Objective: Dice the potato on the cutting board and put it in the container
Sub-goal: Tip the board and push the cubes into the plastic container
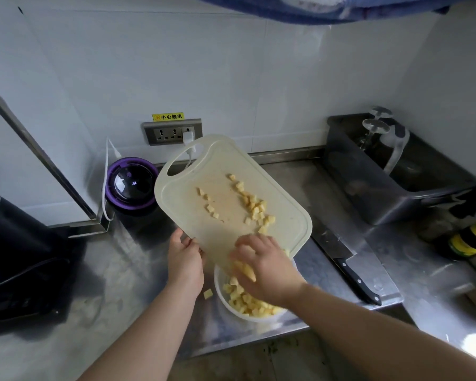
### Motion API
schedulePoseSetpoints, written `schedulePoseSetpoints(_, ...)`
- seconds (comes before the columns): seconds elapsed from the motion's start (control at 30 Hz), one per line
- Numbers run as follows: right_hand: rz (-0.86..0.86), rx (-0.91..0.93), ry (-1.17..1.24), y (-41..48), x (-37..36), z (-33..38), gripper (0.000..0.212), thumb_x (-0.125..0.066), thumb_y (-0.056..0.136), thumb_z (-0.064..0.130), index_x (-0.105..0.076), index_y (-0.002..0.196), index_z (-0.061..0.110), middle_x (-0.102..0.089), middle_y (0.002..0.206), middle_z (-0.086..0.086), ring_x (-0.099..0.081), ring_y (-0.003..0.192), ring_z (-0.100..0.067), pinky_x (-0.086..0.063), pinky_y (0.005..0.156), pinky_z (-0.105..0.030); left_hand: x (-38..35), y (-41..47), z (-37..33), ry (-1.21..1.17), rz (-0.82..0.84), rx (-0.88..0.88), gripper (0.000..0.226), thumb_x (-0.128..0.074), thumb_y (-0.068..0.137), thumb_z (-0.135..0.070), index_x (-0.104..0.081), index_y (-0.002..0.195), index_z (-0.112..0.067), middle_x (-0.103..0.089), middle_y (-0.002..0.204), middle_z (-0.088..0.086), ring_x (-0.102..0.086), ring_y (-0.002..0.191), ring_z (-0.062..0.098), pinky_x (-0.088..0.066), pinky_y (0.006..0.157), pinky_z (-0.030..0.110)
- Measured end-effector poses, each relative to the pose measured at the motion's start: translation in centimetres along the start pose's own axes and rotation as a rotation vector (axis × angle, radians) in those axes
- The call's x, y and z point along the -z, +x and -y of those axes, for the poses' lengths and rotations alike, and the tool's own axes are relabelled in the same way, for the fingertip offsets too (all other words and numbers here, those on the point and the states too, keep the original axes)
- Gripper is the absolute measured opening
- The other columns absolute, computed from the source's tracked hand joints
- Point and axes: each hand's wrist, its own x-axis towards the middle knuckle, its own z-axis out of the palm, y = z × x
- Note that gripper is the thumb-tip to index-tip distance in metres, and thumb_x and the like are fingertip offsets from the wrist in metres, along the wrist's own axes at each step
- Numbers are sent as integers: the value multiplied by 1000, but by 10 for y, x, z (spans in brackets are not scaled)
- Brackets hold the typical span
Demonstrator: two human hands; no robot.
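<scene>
A pale cutting board (280,199) is tilted, its near end over a white round container (220,294) on the steel counter. My left hand (186,259) grips the board's near left edge. My right hand (264,268) rests on the board's low end, fingers curved over potato cubes at the container's mouth. Several potato cubes (254,206) still lie on the board. More diced potato (245,301) fills the container. One cube (208,293) lies on the counter left of the container.
A black-handled cleaver (341,257) lies on the counter to the right. A purple round appliance (132,185) stands behind the board, a black appliance (19,257) at far left. A grey bin (390,193) and jars (467,240) sit at the right.
</scene>
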Motion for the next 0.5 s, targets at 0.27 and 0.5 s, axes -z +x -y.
schedulePoseSetpoints(0.27,71,-148,-38,137,72,-30,36,-51,97,18,-54,133,14,-48,133,-6,-42,123,-24,-42,101,-37,-2,-5,-8,-23,52,-31,46,-35,98,9,-47,134,-17,-63,121,3,-63,109,13,-50,94,37)
schedulePoseSetpoints(0.5,222,-179,-152,127,63,-44,24,-47,99,24,-58,118,14,-48,122,-4,-42,117,-22,-47,88,-38,-1,-4,-9,-42,48,-38,46,-36,97,10,-48,130,-21,-64,117,1,-63,108,13,-51,91,35)
